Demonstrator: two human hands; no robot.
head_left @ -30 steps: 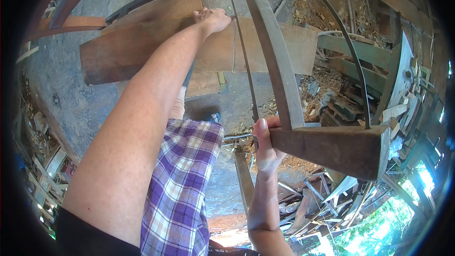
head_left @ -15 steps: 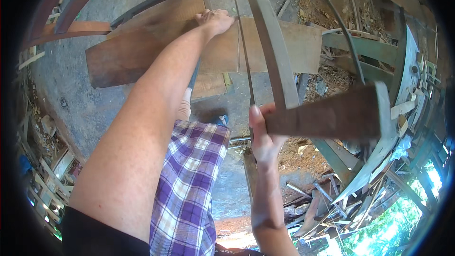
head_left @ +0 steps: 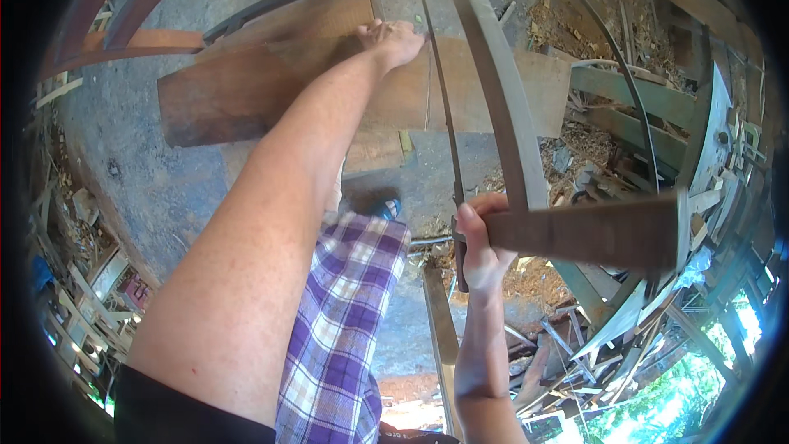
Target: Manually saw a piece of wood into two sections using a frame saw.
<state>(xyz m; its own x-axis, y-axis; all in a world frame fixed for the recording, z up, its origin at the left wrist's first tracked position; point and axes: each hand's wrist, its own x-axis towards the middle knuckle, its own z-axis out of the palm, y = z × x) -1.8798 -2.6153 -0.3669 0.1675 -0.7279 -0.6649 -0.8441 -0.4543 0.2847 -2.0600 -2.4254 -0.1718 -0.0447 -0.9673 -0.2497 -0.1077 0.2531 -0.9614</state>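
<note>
A long brown wooden board point(head_left: 509, 90) lies crosswise in front of me. My left hand point(head_left: 393, 41) bears down at its far edge, fingers curled and partly hidden. My right hand point(head_left: 485, 238) is closed round the near end of a wooden frame saw point(head_left: 499, 90), where the blade meets the end piece. The narrow dark blade point(head_left: 444, 107) runs away from me across the board, just right of my left hand. A thin straight line shows on the board beside the blade. The saw's end piece point(head_left: 600, 237) sticks out to the right.
Curved reddish-brown wooden pieces point(head_left: 136, 12) stand at the far left. Purple checked cloth point(head_left: 341, 296) hangs below my left arm. Greenish planks point(head_left: 629, 90) and heaped wood scraps point(head_left: 567, 353) fill the right side. Sawdust and chips lie on the concrete floor point(head_left: 123, 131).
My right hand and the saw have come slightly toward me, and the end piece sits lower. My left hand stays on the board. The whole view has shifted a little.
</note>
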